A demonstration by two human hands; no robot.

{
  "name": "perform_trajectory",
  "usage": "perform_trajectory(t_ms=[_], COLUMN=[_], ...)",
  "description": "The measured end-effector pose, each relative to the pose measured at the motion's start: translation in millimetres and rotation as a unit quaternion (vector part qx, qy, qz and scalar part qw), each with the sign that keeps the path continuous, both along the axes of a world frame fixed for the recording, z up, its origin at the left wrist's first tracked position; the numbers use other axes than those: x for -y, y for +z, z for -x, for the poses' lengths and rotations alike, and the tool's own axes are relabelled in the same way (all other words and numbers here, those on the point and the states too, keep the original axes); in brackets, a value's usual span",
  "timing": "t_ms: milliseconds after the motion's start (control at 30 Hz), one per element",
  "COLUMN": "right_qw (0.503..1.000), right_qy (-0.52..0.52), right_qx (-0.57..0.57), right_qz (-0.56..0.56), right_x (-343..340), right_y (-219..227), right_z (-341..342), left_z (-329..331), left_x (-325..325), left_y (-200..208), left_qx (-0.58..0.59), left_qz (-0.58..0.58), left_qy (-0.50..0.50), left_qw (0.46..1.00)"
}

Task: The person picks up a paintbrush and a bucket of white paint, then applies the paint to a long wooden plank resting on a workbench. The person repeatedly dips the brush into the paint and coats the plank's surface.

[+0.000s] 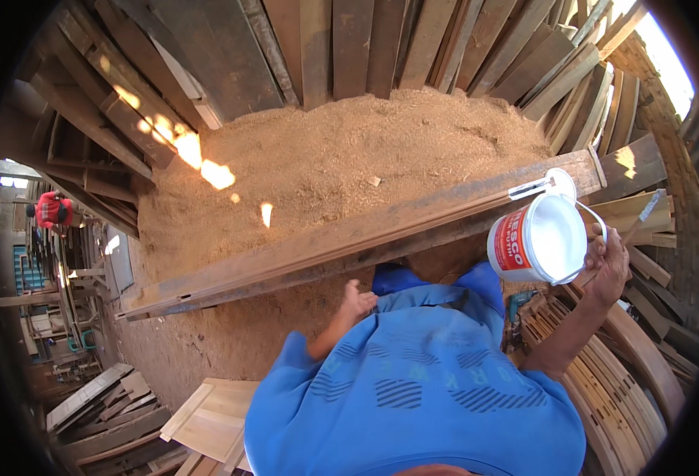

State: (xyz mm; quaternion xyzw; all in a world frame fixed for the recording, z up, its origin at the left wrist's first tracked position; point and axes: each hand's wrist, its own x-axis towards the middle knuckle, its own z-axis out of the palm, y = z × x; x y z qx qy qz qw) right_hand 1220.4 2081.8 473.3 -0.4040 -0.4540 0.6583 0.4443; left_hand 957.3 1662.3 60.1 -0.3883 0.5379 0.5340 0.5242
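Observation:
My right hand (pixel 608 268) is raised at the right, closed round the thin handle of a white plastic bucket (pixel 524 271) with a red label. The bucket is tilted, showing bright white contents (pixel 560 230). A slim tool with a greyish flat end (pixel 651 205) sticks up from the same hand; its kind is unclear. Behind the bucket, a white round piece (pixel 560 183) and a white-smeared flat strip (pixel 529 188) lie on a long wooden plank (pixel 349 238). Close to my waist, my left hand (pixel 357 301) has its fingers loosely apart and holds nothing.
Sawdust (pixel 349 151) covers the floor beyond the plank. Boards (pixel 381 47) lean along the far wall. Curved wooden pieces (pixel 603 373) are stacked at the right, near a teal power tool (pixel 517 303). A person in red (pixel 53 210) is at the far left.

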Motion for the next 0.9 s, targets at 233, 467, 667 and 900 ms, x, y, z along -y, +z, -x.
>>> perform_trajectory(t_ms=[233,467,667,900], right_qw=[0.993,0.95,0.907,0.86], right_qy=[0.103,0.297,0.407,0.509], right_qx=[0.052,0.078,0.104,0.045], right_qz=[0.034,0.05,0.034,0.011], right_x=[60.8,97.6,142.6,203.4], right_y=[-7.6,-44.4,-52.9,1.6], right_z=[26.5,68.2,97.4,150.0], left_z=[54.7,34.2,19.7,-32.8], left_x=[-12.4,24.1,74.2,171.8], left_y=[12.5,42.0,108.4,65.2], left_qx=[-0.126,-0.141,-0.376,-0.365], left_qz=[-0.025,-0.029,-0.032,-0.042], left_qy=[0.36,0.417,0.293,0.257], left_qw=[0.924,0.897,0.878,0.894])
